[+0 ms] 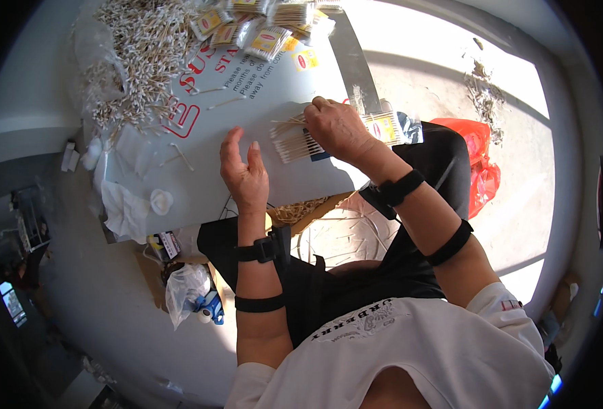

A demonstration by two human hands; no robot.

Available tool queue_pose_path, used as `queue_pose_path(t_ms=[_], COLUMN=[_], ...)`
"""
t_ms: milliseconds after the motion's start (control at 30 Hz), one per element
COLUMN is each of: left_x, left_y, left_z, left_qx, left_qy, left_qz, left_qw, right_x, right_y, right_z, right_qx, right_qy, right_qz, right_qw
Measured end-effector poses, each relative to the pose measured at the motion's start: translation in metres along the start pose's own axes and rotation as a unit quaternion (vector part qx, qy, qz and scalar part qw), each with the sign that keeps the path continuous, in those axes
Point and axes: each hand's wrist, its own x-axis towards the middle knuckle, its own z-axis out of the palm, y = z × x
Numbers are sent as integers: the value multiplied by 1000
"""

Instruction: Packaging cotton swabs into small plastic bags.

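My left hand [245,174] is held above the table with its thumb and fingers apart and nothing in it. To the right, my right hand [339,129] curls its fingers down onto a row of loose cotton swabs [289,145], with a few swab ends sticking out left of the fingertips. Its fingertips are partly hidden under the hand. A dark flat piece [317,151] shows beneath the swabs. Just beyond my right wrist, a packet of cotton swabs [382,127] with a yellow label lies at the table's right edge.
A large heap of loose cotton swabs [141,54] in clear plastic covers the far left. Filled swab packets [267,42] are piled at the back. Stray swabs [226,103] and crumpled white wrapping [124,208] lie on the white table [209,163]. A red plastic bag [482,184] is on the floor at right.
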Motion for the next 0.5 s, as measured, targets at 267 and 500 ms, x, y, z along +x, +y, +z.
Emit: queue_pose_path(t_ms=[267,500], left_x=[61,108], left_y=[-32,-50], left_z=[-18,-25], left_qx=[105,215], left_qy=[32,-36], left_qz=[22,23], left_qw=[994,976], right_x=[2,-61], right_y=[-2,-33], right_z=[-24,-41], right_qx=[70,236], right_qy=[18,-172], right_qz=[7,-96], right_qw=[997,952])
